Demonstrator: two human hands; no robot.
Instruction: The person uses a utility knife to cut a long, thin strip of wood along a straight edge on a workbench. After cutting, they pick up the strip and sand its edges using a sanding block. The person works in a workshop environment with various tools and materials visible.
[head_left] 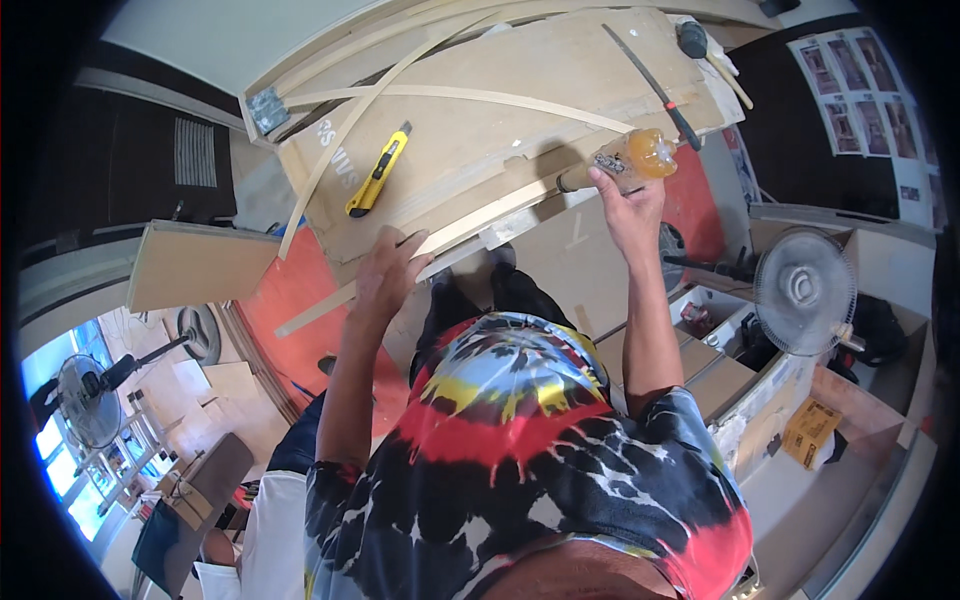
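1. The right hand (628, 205) is closed around a translucent amber glue bottle (628, 158), gripped at the lower body with the nozzle end turned leftward onto a long thin wooden strip (455, 232).
2. The left hand (385, 275) is laid flat, fingers spread and pressed down on the same strip, which lies along the near edge of a large board (480, 130) on the table (560, 240).
3. The bottle is judged light, soft-walled and squeezable; it is best held round the middle. The strip is judged thin, springy and easily snapped, so it is better pinned flat near the glued spot than lifted by one end.
4. Beyond the left hand a yellow utility knife (378, 172) rests on the board, with more curved strips (440, 95) crossing above it.
5. Past the right hand a slim saw with a red-marked handle (655, 88) lies on the board; a fan (803, 290) stands further right.
6. The loose strips and the knife are judged the nearest obstructions.
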